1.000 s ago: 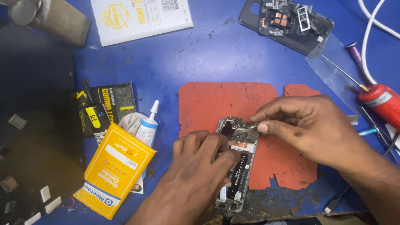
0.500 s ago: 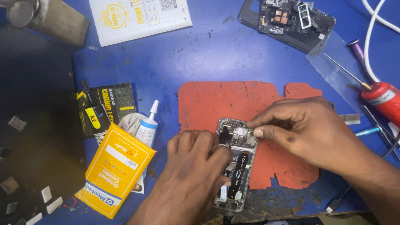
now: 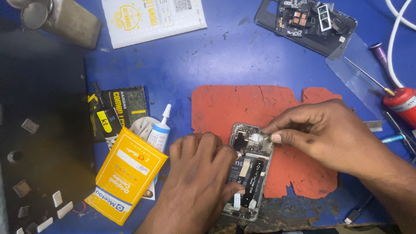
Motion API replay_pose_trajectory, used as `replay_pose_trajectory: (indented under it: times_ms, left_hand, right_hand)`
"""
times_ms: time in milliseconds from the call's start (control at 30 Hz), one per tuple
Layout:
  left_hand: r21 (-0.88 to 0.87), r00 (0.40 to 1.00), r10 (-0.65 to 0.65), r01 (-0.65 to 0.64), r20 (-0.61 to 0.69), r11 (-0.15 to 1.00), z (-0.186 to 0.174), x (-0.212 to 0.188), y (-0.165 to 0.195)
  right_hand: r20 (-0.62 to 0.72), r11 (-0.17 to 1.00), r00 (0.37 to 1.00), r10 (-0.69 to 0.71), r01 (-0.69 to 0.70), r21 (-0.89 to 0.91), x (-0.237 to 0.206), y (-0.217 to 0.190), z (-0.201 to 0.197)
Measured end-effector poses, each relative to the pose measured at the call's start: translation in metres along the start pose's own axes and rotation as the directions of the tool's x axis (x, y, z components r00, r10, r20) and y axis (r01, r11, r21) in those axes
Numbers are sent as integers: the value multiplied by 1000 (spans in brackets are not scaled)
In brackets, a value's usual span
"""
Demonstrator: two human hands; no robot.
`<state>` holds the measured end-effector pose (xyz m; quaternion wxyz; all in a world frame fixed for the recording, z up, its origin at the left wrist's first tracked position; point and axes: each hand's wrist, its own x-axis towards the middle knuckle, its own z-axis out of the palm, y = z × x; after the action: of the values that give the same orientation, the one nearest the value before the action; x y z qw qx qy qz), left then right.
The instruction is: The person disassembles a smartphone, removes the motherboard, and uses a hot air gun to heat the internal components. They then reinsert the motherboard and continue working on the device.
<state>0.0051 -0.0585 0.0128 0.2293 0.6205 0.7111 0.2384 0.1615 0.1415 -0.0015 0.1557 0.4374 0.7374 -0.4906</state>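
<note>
On the red mat, near the bottom of the view, the right hand pinches its thumb and first finger almost shut at the top right corner of the open phone. The fingertips press beside a small silver part inside the phone, but I cannot tell if they really hold something. The left hand lies on the left side of the phone with its fingers curled, and the thumb tip touches the long dark strip in the middle. It grips nothing; it just keeps the phone down. Compared with a second ago, the right fingertips sit a little closer to the phone's corner, and the left hand has hardly moved. The phone lies in the same place, its top on the red mat and its bottom end over the dirty edge of the blue table. Just left of the left hand is a yellow packet, and a small white glue tube pokes out behind it. A dark packet with yellow marks lies further left. Far up on the right lies a black phone back cover, and a red-handled tool sits at the right edge.
</note>
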Motion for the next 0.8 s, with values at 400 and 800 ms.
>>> replay_pose_trajectory:
  times_ms: [400, 800]
  left_hand:
    - [68, 1000, -8, 9, -10, 998, 0, 1, -3]
    - [78, 999, -34, 33, 13, 996, -1, 4, -2]
  right_hand:
    - [-67, 983, 990, -121, 110, -149, -7, -4, 1]
    - [-168, 815, 826, -538, 460, -351, -20, -7, 9]
